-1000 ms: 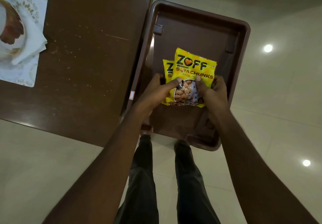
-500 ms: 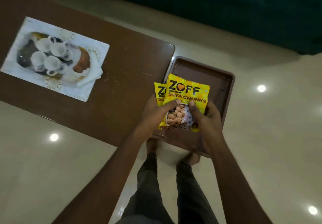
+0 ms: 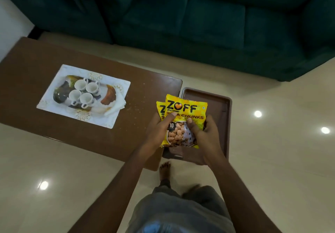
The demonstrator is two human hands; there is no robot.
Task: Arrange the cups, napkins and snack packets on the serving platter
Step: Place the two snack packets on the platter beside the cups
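Dim room, ceiling lights glaring off the glossy floor (image 3: pixel 272 142); edges bowed, nearest clothing blurred.

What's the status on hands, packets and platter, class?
Left hand and right hand grip two Zoff soya chunks packets. Serving platter holds four cups, napkins. Path clear.

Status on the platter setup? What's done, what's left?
Done: four cups and folded napkins sit on the white platter. In hand: left hand and right hand hold the yellow snack packets above the brown tray. Left: get the packets onto the platter.
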